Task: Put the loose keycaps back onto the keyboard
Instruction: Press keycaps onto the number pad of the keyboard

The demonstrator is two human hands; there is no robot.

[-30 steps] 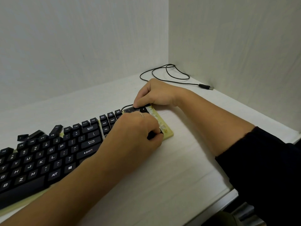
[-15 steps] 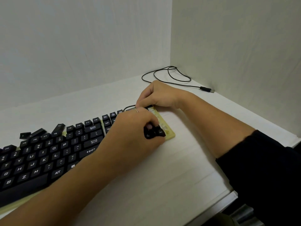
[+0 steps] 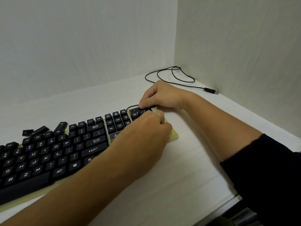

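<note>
A black keyboard [image 3: 48, 154] on a yellowish base lies across the white desk. Several loose black keycaps [image 3: 40, 130] lie behind its top row at the left. My left hand [image 3: 146, 136], wearing a ring, sits curled knuckles-up over the number pad and hides most of it; whatever is under its fingers is out of sight. My right hand [image 3: 161, 97] is at the pad's far corner, fingers curled, with thumb and forefinger pinched down on a black keycap [image 3: 147, 110] in the pad's top row.
The keyboard's black cable [image 3: 171, 75] loops toward the back corner and ends in a USB plug [image 3: 211, 91] by the right wall. White walls close the desk at the back and right. The desk's front edge [image 3: 234, 197] runs at lower right.
Half a second ago my left hand showed black keycaps under its fingers at the pad's near corner; it has since rolled down and covers them. My right hand stays at the top row.
</note>
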